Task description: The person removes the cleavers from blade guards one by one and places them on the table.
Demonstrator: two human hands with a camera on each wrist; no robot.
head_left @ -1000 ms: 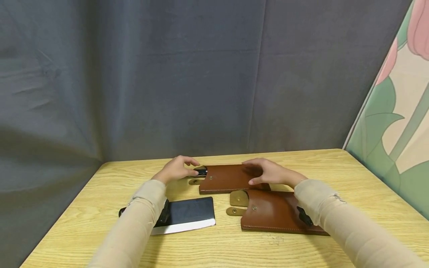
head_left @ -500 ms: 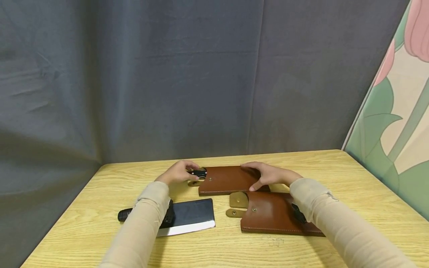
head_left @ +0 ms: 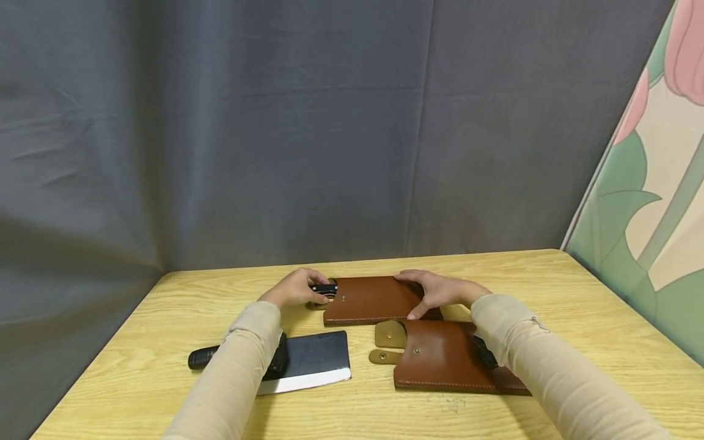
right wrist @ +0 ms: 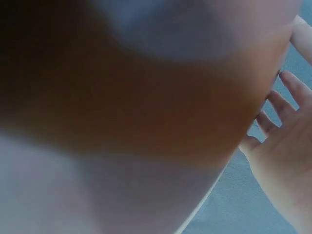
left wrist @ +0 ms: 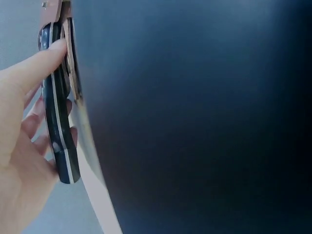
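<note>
On the wooden table (head_left: pixel 550 287), the left hand (head_left: pixel 294 288) curls its fingers round the black knife handle (head_left: pixel 324 288) protruding from the far brown sheath (head_left: pixel 368 299), whose right end the right hand (head_left: pixel 440 291) grips, with 1 bare cleaver (head_left: pixel 310 362) and 1 nearer sheath (head_left: pixel 440 360) lying in front.

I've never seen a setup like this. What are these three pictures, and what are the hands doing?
No machine here: a person wears three cameras. The wide picture comes from the head; the two blurry close-ups come from the wrists. On the wooden table lie two brown leather sheaths and a bare cleaver. The left hand holds a black knife handle sticking out of the far sheath; the left wrist view shows that grip up close. The right hand grips that sheath's other end. The near sheath lies untouched.
</note>
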